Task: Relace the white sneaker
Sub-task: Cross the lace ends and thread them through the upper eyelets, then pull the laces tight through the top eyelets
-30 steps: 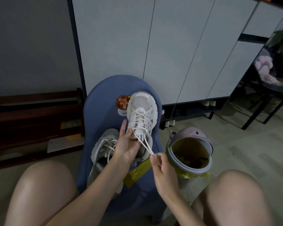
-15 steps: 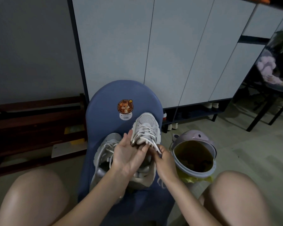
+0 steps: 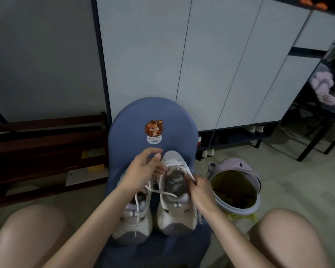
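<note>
Two hands (image 3: 141, 171) (image 3: 200, 190) at white sneaker's (image 3: 175, 200) lace (image 3: 161, 191)

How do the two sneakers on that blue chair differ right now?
The right sneaker is being worked on: the right hand pinches its lace at the side and the left hand sits at its toe end. The left sneaker is partly hidden under the left forearm, and its lace hangs slack down to the heel. The right one also sits further up the blue chair. Both are white with grey heels, which face the camera.
</note>
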